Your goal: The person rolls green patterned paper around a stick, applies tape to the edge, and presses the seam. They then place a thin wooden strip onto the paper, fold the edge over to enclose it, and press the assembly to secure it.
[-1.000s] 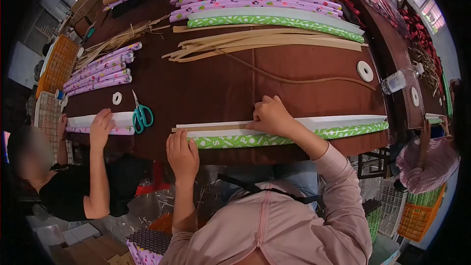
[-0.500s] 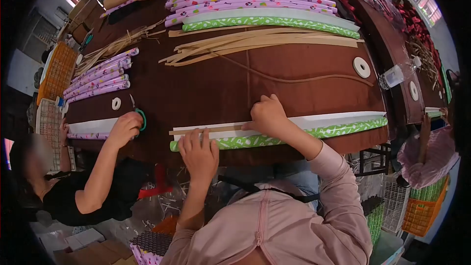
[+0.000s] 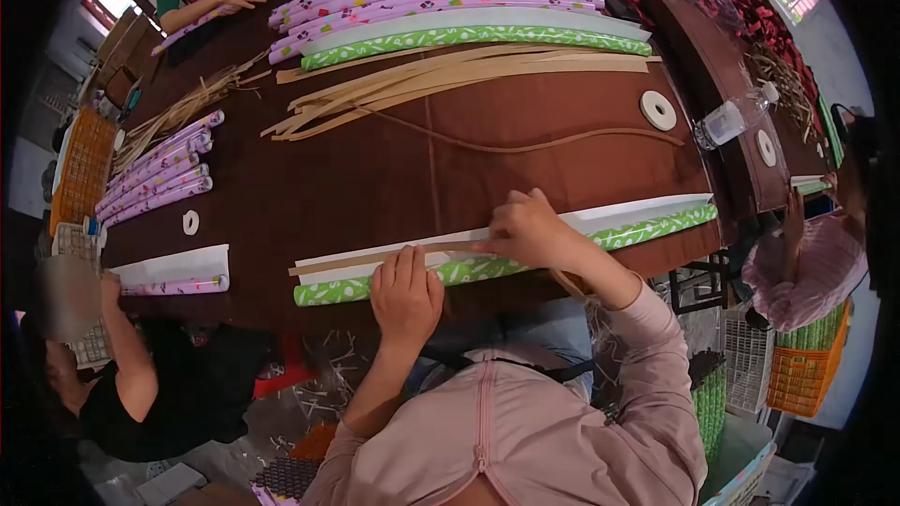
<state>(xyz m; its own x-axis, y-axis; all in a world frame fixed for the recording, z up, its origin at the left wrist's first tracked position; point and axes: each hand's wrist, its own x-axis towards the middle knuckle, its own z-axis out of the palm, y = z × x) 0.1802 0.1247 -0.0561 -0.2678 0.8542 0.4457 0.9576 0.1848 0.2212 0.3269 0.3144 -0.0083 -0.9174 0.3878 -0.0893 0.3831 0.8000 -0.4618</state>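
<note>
A green roll of patterned wrapping paper [image 3: 366, 290] lies along the near table edge, its white inner flap [image 3: 609, 215] turned up behind it. A narrow tan strip [image 3: 328, 267] runs along the flap. My left hand [image 3: 408, 295] rests with its fingers stretched out flat over the strip and the roll. To its right, the fingers of my right hand [image 3: 530, 230] are bent and closed at the end of the tan strip. A loose tan tail [image 3: 570, 286] hangs below my right wrist, over the table edge.
Tan strips [image 3: 469, 75], a green roll [image 3: 478, 36] and purple rolls [image 3: 431, 5] lie farther back. Short purple rolls [image 3: 159, 173] and a tape roll [image 3: 190, 222] are at left, another tape roll [image 3: 658, 111] and a bottle [image 3: 736, 117] at right. Co-workers sit around the table.
Both my hands have slid right along the green roll, and a loose tan tail now shows below my right wrist. At left, a co-worker's hand and green-handled scissors have left the table. The view has shifted.
</note>
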